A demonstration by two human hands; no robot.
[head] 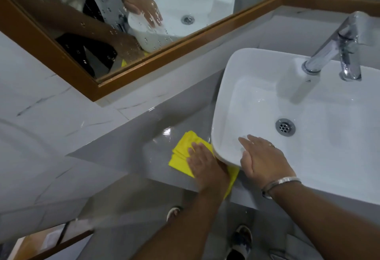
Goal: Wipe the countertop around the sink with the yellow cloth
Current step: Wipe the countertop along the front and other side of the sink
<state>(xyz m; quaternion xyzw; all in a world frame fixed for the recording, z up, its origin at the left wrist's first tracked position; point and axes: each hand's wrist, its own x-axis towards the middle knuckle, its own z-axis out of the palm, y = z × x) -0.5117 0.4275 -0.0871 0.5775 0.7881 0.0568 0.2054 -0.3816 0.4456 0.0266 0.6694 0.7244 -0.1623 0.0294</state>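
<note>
**A:** Left of the sink (226,86), what step is this?

**B:** Mid-wipe, I'd say; the left hand (202,162) presses flat, fingers together, on the yellow cloth (182,154) on the countertop (127,148) against the sink's corner; the right hand (262,160) rests spread on the sink's rim; next it probably needs a sweep along the sink's front edge.

Left hand (202,162) presses yellow cloth (181,156) flat on countertop (123,148) (beside sink (224,86)).

Marble-look wall tiles (41,103), wood-framed mirror (156,53)
</note>
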